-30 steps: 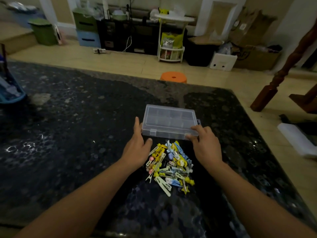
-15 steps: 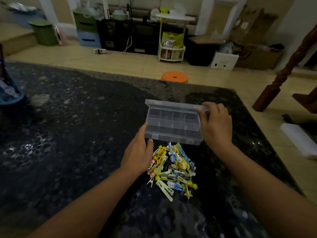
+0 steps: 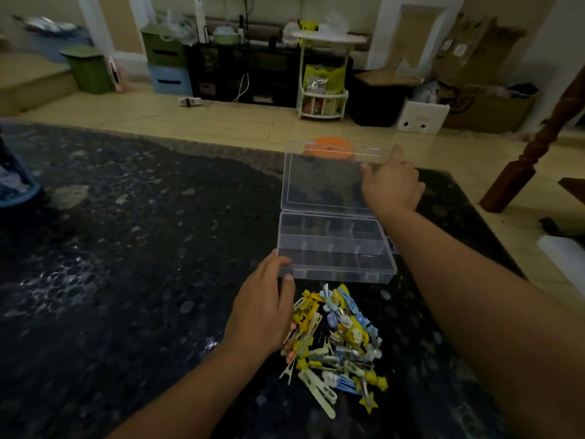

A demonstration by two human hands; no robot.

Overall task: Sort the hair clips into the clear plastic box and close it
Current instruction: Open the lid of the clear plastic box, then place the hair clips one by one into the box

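Nearest to me, the hair clips (image 3: pixel 335 343) lie in a loose heap on the dark speckled table (image 3: pixel 126 248), yellow, pale blue and cream ones tangled together; none sits in the box. My left hand (image 3: pixel 262 308) rests just left of the heap, its heel over the heap's left edge, thumb and fingertips pinching the near-left corner of the clear plastic box (image 3: pixel 335 248), so I am holding the base there; the base lies flat on the table just beyond the clips, its dividers visible and its compartments bare. Beyond that, the lid (image 3: pixel 316 182) stands swung up from the far edge of the base, nearly upright and tilted back; my right hand (image 3: pixel 391 183) is against its right side, fingers curled behind the top-right corner, thumb at the front, gripping the lid. Past the table edge an orange stool (image 3: pixel 326 147) shows through the lid; farther off, a white shelf rack (image 3: pixel 323 99) and cardboard boxes (image 3: pixel 474 58) stand along the wall.
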